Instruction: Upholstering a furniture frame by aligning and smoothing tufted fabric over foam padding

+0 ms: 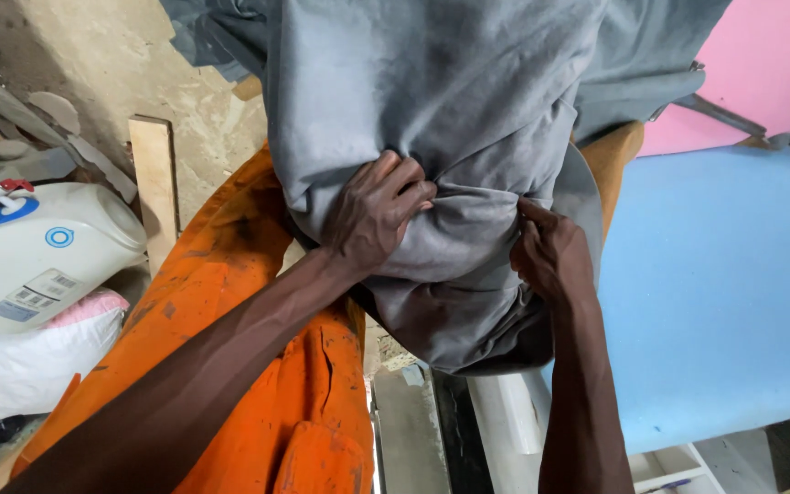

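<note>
The grey fabric [450,137] is draped over a rounded form straight ahead, hanging lengthwise away from the body. A bunched fold is clenched by the left hand [372,220]; its edge is pinched by the right hand [550,256], both equally near, beside blue foam [724,293].

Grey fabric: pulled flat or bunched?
Bunched. The grey fabric gathers into folds where the left hand grips it; the right hand pinches its edge.
</note>
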